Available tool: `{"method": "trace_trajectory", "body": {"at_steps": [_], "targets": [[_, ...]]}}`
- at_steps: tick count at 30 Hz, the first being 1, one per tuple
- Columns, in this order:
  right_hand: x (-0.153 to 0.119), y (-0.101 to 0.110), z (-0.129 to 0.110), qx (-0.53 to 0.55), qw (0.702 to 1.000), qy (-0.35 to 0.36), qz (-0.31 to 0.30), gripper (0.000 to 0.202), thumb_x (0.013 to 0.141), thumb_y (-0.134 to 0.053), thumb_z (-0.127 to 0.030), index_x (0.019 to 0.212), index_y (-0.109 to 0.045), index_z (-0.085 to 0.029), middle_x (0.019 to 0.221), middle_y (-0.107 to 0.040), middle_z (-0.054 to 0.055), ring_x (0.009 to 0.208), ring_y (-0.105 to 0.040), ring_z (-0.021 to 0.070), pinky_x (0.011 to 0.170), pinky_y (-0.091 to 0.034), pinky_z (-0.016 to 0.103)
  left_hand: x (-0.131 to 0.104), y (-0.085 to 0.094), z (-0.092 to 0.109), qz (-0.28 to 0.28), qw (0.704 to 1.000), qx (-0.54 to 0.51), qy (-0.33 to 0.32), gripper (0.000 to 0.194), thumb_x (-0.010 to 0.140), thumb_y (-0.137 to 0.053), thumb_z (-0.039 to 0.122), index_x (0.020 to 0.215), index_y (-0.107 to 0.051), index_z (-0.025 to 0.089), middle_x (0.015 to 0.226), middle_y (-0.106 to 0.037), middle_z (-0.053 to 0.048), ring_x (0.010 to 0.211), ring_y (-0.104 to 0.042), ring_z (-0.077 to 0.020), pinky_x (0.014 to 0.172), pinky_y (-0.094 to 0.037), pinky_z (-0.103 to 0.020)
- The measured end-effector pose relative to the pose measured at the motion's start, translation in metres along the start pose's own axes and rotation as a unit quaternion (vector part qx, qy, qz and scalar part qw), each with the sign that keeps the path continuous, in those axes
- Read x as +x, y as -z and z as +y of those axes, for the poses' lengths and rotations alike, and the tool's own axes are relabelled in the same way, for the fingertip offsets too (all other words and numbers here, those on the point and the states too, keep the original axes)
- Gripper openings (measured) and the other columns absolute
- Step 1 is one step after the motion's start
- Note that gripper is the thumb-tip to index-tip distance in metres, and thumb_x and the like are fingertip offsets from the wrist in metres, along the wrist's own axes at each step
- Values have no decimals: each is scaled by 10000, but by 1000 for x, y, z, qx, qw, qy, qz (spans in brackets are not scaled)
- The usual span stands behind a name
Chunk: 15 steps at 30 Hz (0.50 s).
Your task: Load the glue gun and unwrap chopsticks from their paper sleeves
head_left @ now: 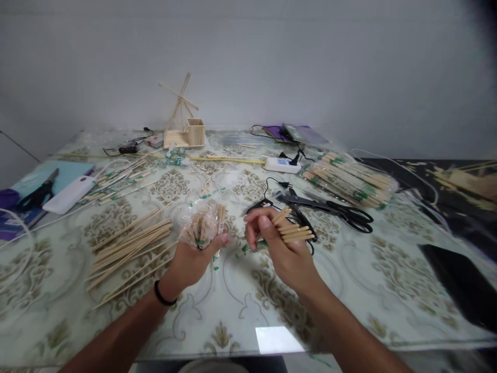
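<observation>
My left hand [191,265], with a black band at the wrist, is closed around a crumpled bundle of clear plastic wrappers [200,220]. A pale wooden stick [221,215] stands up by its thumb; whether it is still wrapped I cannot tell. My right hand [291,261] is closed on several bare wooden chopsticks [297,233], whose ends poke out to the right of the thumb. To the left of my left hand lies a loose pile of bare chopsticks [134,248]. Green-printed wrapper scraps [244,251] lie between the hands.
Large black scissors [330,207] and a black corded tool [264,204] lie beyond my right hand. Farther right is a pack of wrapped chopsticks [349,178]. A stick-built windmill model [182,119] stands at the back, near a white power strip [282,165]. A dark tablet-like slab [460,282] lies right.
</observation>
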State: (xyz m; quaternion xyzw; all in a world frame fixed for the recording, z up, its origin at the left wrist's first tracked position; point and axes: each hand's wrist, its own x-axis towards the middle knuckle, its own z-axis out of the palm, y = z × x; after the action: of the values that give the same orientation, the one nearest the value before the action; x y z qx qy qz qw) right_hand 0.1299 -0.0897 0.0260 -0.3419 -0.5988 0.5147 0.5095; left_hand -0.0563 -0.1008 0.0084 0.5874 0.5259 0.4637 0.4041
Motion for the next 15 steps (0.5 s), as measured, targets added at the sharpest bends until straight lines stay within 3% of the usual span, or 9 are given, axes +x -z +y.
{"method": "trace_trajectory", "body": {"at_steps": [4, 7, 10, 13, 15], "targets": [[2, 2, 4, 38, 998, -33, -31, 217, 1002, -629, -424, 1142, -638, -258, 717, -539, -40, 661, -506, 149, 636, -382, 308, 1, 2, 1, -9, 1000, -1, -4, 183, 823, -712, 353, 935, -771, 221, 957, -818, -12, 969, -747, -224, 992, -571, -340], [1, 4, 3, 48, 998, -35, -16, 241, 1041, -548, -449, 982, -642, -236, 660, -471, -48, 614, -424, 141, 603, -332, 311, 2, 3, 4, -26, 1000, -1, 4, 173, 832, -715, 366, 928, -782, 237, 963, -827, -9, 966, -760, -233, 980, -587, -344], [-5, 1, -9, 66, 997, -27, 22, 397, 1067, -465, -482, 772, -536, -224, 634, -370, -58, 566, -312, 132, 551, -263, 316, 2, 3, 4, -32, 999, 3, 20, 155, 839, -711, 381, 874, -790, 252, 925, -831, -2, 927, -771, -226, 962, -596, -330], [-13, -6, -16, 95, 994, -22, 55, 424, 1063, -468, -494, 731, -460, -230, 645, -344, -58, 556, -285, 133, 529, -245, 317, 1, 2, 0, -21, 999, 15, 32, 180, 839, -718, 405, 899, -803, 259, 921, -832, -3, 924, -775, -230, 980, -592, -344], [-17, -9, -9, 92, 994, -24, 46, 424, 1067, -444, -504, 740, -454, -234, 661, -353, -52, 569, -305, 139, 537, -266, 316, 1, 3, -5, -6, 999, 26, 31, 182, 818, -752, 422, 902, -813, 273, 923, -832, -6, 938, -771, -238, 1020, -573, -367]]}}
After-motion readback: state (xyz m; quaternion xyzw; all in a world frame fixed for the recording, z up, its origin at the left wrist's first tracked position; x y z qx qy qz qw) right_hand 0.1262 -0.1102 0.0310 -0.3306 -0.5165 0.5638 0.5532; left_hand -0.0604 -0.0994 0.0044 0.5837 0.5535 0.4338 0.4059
